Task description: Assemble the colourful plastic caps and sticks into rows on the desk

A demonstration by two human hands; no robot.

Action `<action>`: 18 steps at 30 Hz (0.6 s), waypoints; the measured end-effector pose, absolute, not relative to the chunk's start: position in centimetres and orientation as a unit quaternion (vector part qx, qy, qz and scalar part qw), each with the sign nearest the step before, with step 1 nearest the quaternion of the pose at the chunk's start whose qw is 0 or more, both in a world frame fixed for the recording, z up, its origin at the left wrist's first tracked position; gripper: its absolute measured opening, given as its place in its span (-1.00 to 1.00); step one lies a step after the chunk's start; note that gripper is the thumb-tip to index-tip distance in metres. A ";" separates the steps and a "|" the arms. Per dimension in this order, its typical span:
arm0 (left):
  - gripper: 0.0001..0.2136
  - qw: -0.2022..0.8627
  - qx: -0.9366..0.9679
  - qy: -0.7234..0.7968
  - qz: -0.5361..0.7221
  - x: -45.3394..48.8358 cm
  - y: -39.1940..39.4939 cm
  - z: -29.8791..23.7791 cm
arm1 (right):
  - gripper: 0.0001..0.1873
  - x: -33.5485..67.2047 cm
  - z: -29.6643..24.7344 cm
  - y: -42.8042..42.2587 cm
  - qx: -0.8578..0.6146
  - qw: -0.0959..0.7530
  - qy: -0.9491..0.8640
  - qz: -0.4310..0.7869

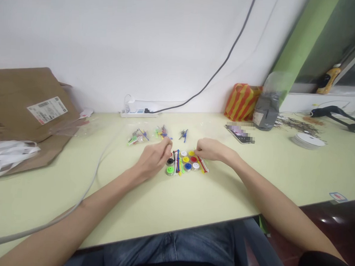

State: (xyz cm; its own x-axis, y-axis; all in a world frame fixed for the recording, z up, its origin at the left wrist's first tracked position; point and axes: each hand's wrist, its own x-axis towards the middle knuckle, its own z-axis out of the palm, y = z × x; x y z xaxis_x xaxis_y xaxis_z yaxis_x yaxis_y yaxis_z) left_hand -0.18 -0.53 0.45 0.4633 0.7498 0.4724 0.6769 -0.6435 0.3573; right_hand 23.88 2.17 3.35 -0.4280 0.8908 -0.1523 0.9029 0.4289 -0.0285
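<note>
Between my hands lies a group of small round coloured discs and plastic arrows. It includes a green disc point(170, 170), a blue disc point(188, 166), a red disc point(193, 159) and a dark blue arrow point(178, 161). Several red, white and yellow arrows point(203, 164) lie slanted on its right side. My left hand point(156, 156) is closed at the upper left of the group, partly covering a red disc. At the upper right, beside a yellow disc point(191, 153), my right hand point(210, 149) is closed too. What either hand's fingertips hold is too small or hidden to make out.
Behind my hands lie two clear bags of coloured parts point(138, 136) and a few loose blue and dark arrows point(184, 135). A power strip point(139, 114) runs along the wall. A phone point(239, 133) and white spool point(308, 140) are right; a brown package point(18, 105) and grey cable point(88, 188) left.
</note>
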 end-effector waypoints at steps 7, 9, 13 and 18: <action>-0.78 0.069 0.851 0.423 0.303 -0.1 -0.6 0.4 | -0.65 24.1 3.3 2.0 0.526 0.067 0.846 -0.062; -0.78 0.068 0.851 0.424 0.301 -0.1 -0.5 0.4 | -0.65 24.1 3.2 2.1 0.528 0.069 0.844 -0.062; -0.78 0.063 0.852 0.424 0.301 0.0 -0.6 0.5 | -0.64 24.2 3.2 2.2 0.533 0.065 0.841 -0.065; -0.79 0.056 0.853 0.423 0.300 0.0 -0.6 0.5 | -0.62 24.4 3.0 2.3 0.530 0.060 0.844 -0.060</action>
